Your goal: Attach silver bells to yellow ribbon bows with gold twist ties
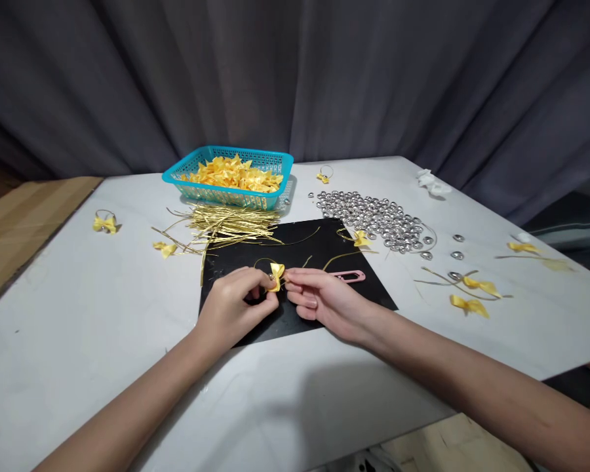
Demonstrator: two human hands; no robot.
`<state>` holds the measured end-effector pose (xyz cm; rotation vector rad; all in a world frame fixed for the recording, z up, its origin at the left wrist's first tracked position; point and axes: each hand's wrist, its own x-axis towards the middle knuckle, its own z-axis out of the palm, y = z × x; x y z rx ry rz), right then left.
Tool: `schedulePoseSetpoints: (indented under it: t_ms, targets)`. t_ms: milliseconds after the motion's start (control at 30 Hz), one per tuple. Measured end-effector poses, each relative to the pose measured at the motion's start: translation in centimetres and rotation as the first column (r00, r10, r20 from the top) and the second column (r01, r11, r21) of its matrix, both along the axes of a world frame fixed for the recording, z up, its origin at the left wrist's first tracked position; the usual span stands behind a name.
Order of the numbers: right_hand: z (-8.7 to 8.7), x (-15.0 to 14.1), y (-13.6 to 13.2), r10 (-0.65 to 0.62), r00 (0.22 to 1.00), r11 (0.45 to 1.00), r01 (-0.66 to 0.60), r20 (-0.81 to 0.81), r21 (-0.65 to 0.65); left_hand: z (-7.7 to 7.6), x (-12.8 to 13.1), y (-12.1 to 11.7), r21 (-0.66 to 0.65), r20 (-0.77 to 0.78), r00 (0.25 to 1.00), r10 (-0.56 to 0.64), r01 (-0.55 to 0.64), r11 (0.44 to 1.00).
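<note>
Above a black mat (305, 252), my left hand (240, 298) pinches a yellow ribbon bow (276, 274) between thumb and forefinger. A small silver bead (271, 277) shows at those fingertips, and a thin gold twist tie (263, 260) curves up behind them. My right hand (324, 298) is closed in a pinch at the bow's right edge, where a bit of the gold tie shows; its fingertips partly cover what they grip. Just behind the right hand lies a pink slotted tool (356, 276), partly hidden by that hand.
A blue basket (170, 176) of yellow bows stands at the back, with a pile of gold ties (231, 223) before it. Silver beads (373, 216) spread to the right. Finished-looking bow loops (105, 224) and loose bows (482, 286) lie around; cardboard (29, 223) is at left.
</note>
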<state>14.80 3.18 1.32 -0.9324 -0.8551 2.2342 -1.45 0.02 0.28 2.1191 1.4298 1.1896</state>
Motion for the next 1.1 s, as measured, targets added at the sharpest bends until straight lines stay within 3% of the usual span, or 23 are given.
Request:
schedulePoseSetpoints:
  t_ms: [67,167,267,400,667,1100]
  targets:
    - [0.0,0.1,0.0,-0.005,1.000,0.998,0.003,0.029,0.062,0.0,0.2,0.1,-0.220,0.201,0.976,0.089,-0.044,0.975]
    - [0.0,0.1,0.0,-0.084,0.992,0.972,0.061,0.094,0.228,0.1,0.5,0.4,-0.451,0.472,0.850,0.234,0.005,0.892]
    - [-0.2,-0.1,-0.3,-0.093,0.970,0.923,0.000,0.224,0.385,0.3,0.7,0.3,-0.521,0.608,0.720,0.334,0.045,0.852]
    - [-0.6,-0.7,-1.0,-0.037,0.941,0.881,-0.128,0.337,0.455,0.6,1.3,-0.1,-0.542,0.683,0.624,0.380,0.083,0.837]
    - [-0.5,-0.7,-1.6,-0.048,0.976,0.851,-0.070,0.211,0.521,0.8,1.6,-0.4,-0.544,0.730,0.556,0.398,0.120,0.830]
    - [-0.1,-0.6,-1.5,-0.089,0.980,0.846,-0.019,0.176,0.533,0.7,1.4,-0.4,-0.528,0.705,0.620,0.344,0.136,0.839]
